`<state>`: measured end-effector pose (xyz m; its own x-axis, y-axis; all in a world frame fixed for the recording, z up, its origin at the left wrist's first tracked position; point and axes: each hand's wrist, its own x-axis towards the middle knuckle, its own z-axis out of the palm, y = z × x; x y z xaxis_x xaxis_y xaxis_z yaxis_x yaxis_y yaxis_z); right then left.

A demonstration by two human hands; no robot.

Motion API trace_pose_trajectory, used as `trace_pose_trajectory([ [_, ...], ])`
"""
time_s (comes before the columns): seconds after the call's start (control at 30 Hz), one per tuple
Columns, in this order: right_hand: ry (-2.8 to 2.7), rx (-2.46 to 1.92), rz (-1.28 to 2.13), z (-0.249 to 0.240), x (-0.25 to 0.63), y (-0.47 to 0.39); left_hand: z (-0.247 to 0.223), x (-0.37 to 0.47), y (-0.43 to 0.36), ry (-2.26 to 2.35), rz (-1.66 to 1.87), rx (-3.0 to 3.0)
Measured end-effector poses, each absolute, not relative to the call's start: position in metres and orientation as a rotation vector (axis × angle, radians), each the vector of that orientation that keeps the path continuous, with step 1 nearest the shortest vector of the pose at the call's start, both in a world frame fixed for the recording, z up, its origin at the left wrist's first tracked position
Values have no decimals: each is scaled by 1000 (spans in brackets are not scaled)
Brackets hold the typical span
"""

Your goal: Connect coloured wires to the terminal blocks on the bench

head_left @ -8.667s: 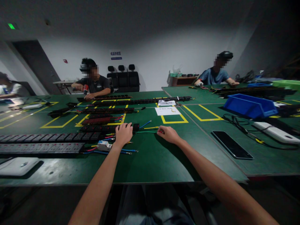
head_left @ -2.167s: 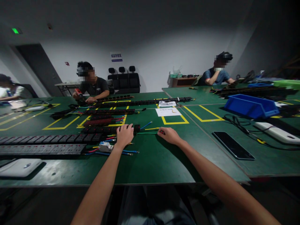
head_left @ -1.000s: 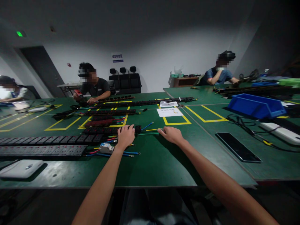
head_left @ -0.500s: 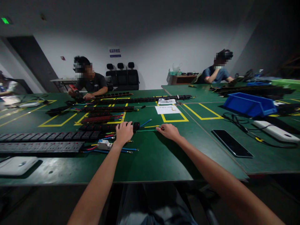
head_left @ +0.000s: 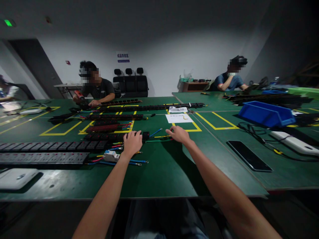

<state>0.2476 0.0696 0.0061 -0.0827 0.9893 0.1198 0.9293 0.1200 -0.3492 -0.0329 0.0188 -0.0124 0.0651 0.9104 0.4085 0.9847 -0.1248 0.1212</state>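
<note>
Left hand (head_left: 133, 143): half-curled over black strip (head_left: 112, 136), grip hidden
Right hand (head_left: 178, 134): part-open, my grip unclear
Green wire (head_left: 159, 140): could kink if strip slides

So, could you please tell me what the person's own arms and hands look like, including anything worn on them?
The left hand and right hand are both bare, with no gloves. Neither the left arm nor the right arm shows a sleeve, and no watch or band is visible at either wrist.
</note>
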Motion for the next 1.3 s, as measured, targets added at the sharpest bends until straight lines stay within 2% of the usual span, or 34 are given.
trace_pose_trajectory([
  [0.3, -2147, -2031, 240, -6, 238, 57, -13, -33, 19, -1932, -576, -2134],
  [0.63, -1918, -2015, 306, -11, 228, 57, -12, -32, 18, -1935, -573, -2120],
  [1.3, -1916, -1976, 291, -19, 228, 55, -10, -32, 17, -1924, -580, -2129],
])
